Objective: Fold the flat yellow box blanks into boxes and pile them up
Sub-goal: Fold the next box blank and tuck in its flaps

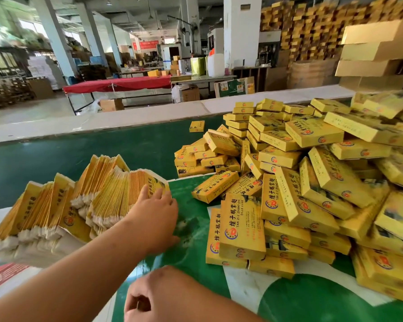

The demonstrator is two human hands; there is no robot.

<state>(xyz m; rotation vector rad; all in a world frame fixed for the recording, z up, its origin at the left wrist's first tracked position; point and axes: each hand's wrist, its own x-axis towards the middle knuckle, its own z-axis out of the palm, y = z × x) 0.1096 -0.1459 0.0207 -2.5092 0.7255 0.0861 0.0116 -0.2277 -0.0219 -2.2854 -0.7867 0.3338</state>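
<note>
right hand cut by bottom edge, box pile cut off right, blurred there

Glossy printed card boxes, blanks.

**Flat blanks on the left, folded boxes heaped on the right**

The flat yellow blanks sat fanned out on edge in leaning rows at the left of the green table, white edges showing. The folded boxes were a big messy heap on the right, yellow with red round logos, lying at all angles. One small box lay apart behind the heap.
</note>
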